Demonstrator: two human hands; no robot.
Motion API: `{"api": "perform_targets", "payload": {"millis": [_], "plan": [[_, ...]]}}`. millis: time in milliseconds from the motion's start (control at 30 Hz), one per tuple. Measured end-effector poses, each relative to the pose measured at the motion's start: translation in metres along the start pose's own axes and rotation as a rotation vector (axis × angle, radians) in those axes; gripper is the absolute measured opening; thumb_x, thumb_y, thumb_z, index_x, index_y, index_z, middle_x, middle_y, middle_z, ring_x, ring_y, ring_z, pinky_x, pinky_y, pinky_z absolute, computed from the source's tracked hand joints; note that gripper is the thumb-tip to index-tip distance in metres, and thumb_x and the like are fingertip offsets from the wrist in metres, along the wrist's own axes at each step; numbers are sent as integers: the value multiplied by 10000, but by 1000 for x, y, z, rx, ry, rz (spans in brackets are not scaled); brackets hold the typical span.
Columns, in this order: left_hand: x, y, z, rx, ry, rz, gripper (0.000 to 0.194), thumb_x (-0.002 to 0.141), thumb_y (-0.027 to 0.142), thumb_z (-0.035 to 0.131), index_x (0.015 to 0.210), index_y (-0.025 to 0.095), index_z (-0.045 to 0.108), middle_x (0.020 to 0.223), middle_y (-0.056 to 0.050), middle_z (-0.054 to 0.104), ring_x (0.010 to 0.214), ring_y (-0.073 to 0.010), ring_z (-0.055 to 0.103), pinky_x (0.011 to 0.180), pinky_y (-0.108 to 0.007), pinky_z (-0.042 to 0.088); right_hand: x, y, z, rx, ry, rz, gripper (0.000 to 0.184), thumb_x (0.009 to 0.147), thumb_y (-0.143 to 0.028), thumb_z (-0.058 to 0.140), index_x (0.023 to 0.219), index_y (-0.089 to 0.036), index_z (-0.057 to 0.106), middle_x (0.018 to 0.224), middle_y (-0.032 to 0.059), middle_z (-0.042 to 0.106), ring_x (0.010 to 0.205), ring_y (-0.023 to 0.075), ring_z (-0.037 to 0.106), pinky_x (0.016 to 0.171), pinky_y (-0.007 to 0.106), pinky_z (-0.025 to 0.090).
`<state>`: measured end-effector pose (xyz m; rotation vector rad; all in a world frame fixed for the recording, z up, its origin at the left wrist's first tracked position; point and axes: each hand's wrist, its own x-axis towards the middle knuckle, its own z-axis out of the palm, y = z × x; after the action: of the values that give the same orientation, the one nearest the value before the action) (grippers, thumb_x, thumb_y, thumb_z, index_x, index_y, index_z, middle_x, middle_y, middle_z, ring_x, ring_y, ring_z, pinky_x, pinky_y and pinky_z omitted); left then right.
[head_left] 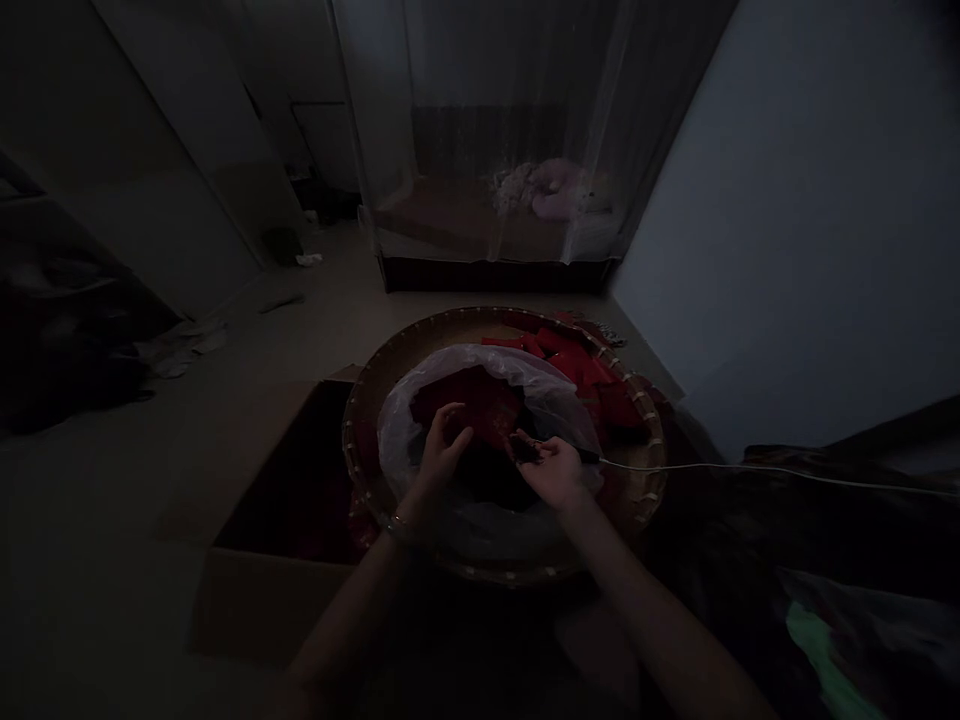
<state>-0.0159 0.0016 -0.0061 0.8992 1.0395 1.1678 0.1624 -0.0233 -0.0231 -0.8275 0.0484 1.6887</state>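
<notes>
The picture is dark. Over a white plastic bag (480, 530) lying open in a round woven basket (651, 440), my left hand (441, 455) has its thumb and fingers apart, with nothing visible between them. My right hand (556, 472), palm turned partly up, grips a slim dark corded tool (589, 456). Its pale cord (697, 468) runs off to the right. Small dark bits seem to lie at the right fingertips, too dim to name. Dark red material (491, 405) shows inside the bag, just beyond both hands.
Red pieces (570, 360) lie at the basket's far right. An open cardboard box (270, 590) stands to the left. Beyond are a sheer curtain (487, 130) around a low platform and, at right, a pale wall (810, 200). Dark piled items, one green (817, 640), lie at lower right.
</notes>
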Motion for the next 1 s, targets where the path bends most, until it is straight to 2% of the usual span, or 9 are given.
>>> {"api": "perform_targets", "payload": {"millis": [67, 133, 300, 433, 600, 800, 900, 1000], "plan": [[-1, -4, 0, 193, -44, 238, 338, 680, 159, 674, 996, 228, 577, 1127, -43, 577, 1110, -184, 501, 985, -264, 349, -2, -2, 2, 16, 0, 2, 405, 517, -92, 394, 888, -165, 539, 796, 77, 636, 842, 205, 641, 852, 435, 535], [-2, -6, 0, 349, -115, 342, 323, 659, 152, 681, 961, 216, 587, 1118, -68, 572, 1095, -211, 501, 996, -313, 344, -6, -5, 6, 5, -26, -9, 485, 467, -60, 378, 913, -170, 534, 817, 68, 640, 865, 200, 644, 860, 453, 532], [-6, -5, 5, 535, -264, 363, 254, 627, 115, 679, 845, 227, 616, 1111, -86, 592, 1108, -252, 489, 1018, -390, 321, -19, -11, 21, 1, -131, -97, 538, 439, -6, 367, 919, -164, 552, 870, 69, 647, 924, 186, 636, 912, 446, 503], [-4, -9, 8, 643, -293, 442, 244, 650, 118, 661, 861, 234, 617, 1120, -91, 597, 1089, -249, 507, 994, -392, 351, -25, -10, 37, -38, -240, -196, 477, 483, -3, 374, 876, -173, 583, 858, 42, 657, 917, 181, 627, 923, 463, 484], [1, -17, 5, 715, -296, 575, 244, 651, 123, 646, 868, 223, 595, 1116, -86, 604, 1052, -242, 543, 943, -398, 413, -19, 1, 50, -119, -325, -337, 408, 532, -41, 406, 850, -183, 618, 884, 17, 663, 931, 165, 613, 954, 403, 446], [4, -23, 2, 897, -292, 791, 278, 682, 96, 599, 928, 204, 528, 1126, -99, 596, 1051, -226, 563, 889, -389, 475, -9, 10, 51, -206, -340, -379, 312, 631, -150, 446, 871, -210, 637, 923, 12, 661, 945, 170, 599, 927, 354, 435], [5, -24, 2, 912, -276, 811, 283, 685, 93, 600, 929, 207, 513, 1121, -95, 598, 1044, -222, 570, 877, -382, 486, -7, 11, 50, -239, -317, -401, 254, 727, -260, 448, 896, -214, 632, 955, 23, 655, 958, 179, 591, 915, 353, 434], [5, -24, 2, 912, -255, 810, 282, 679, 88, 603, 917, 205, 507, 1113, -100, 599, 1036, -227, 574, 868, -386, 491, -6, 13, 51, -301, -295, -415, 290, 787, -361, 431, 955, -216, 618, 1006, 35, 643, 983, 190, 578, 907, 362, 432]]}}
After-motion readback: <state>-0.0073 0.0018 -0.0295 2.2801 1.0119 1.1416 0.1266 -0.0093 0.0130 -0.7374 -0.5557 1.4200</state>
